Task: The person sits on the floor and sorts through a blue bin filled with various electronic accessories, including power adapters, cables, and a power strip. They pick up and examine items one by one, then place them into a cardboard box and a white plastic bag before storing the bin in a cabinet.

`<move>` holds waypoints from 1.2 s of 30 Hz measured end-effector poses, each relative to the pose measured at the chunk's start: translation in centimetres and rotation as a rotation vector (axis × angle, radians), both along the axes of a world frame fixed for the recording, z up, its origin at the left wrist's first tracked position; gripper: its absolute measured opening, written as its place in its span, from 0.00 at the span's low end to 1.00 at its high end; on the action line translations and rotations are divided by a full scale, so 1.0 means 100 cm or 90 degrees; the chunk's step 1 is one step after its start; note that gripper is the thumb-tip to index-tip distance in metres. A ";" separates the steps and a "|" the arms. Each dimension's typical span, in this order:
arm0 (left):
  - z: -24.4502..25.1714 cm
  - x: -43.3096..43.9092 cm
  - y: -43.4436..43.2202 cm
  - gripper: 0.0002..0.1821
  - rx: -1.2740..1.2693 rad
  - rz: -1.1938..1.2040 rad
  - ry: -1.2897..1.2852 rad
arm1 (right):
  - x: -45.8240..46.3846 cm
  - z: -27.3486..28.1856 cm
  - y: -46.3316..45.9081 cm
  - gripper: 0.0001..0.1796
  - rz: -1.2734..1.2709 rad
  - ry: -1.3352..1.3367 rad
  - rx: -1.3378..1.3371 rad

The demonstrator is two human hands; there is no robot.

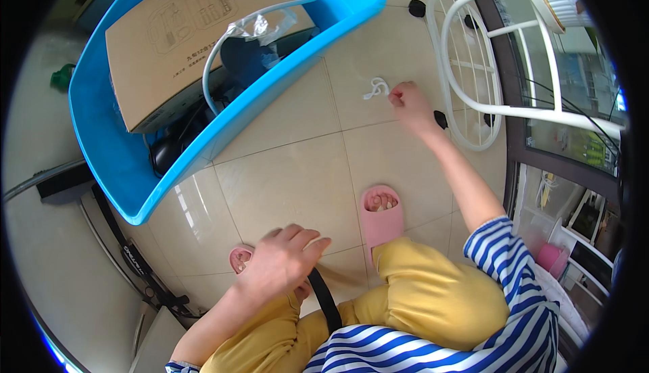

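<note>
My right hand (411, 108) is stretched out low over the tiled floor with its fingers curled in. A short looped white cord (376, 89) shows right at its fingertips; whether the fingers grip it or it lies just beyond them, I cannot tell. My left hand (284, 259) hangs in front of my left knee, back upward, fingers bent. Its palm and fingertips are hidden. A black strap (325, 299) runs from beneath this hand toward my striped shirt; I cannot tell whether the hand touches it.
A blue plastic tub (243, 112) at the upper left holds a printed cardboard box (167, 33), a pale hose (208, 71) and black items. To the right stands a white metal rack (448, 63) beside a dark-framed glass door (514, 134). Black poles (137, 266) lean at the left.
</note>
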State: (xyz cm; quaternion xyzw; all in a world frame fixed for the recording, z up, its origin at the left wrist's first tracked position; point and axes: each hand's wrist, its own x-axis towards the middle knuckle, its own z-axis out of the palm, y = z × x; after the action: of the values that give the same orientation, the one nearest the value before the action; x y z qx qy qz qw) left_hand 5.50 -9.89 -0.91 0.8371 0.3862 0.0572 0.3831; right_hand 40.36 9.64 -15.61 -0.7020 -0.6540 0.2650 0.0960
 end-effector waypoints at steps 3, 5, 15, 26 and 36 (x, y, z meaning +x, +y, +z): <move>-0.014 0.006 -0.028 0.30 -0.210 0.005 -0.082 | 0.006 0.028 0.000 0.06 -0.062 0.213 -0.020; -0.020 0.010 -0.040 0.32 -0.359 -0.093 -0.092 | 0.012 0.052 -0.002 0.05 -0.059 0.336 0.033; -0.034 0.005 -0.056 0.32 -0.509 -0.269 -0.011 | -0.031 0.136 -0.006 0.06 0.011 0.753 -0.218; -0.053 0.026 -0.074 0.23 -0.700 -0.387 -0.161 | -0.077 0.233 -0.015 0.16 0.321 0.807 -0.154; -0.049 0.004 -0.019 0.11 -0.431 -0.018 -0.187 | -0.156 0.218 -0.024 0.07 0.442 0.442 -0.209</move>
State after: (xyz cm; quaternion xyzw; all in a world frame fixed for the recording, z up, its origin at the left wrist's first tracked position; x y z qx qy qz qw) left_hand 5.89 -11.82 -5.77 0.6512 0.3126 0.0403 0.6904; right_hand 24.71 7.29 6.20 -0.3204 -0.7279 0.5976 0.1025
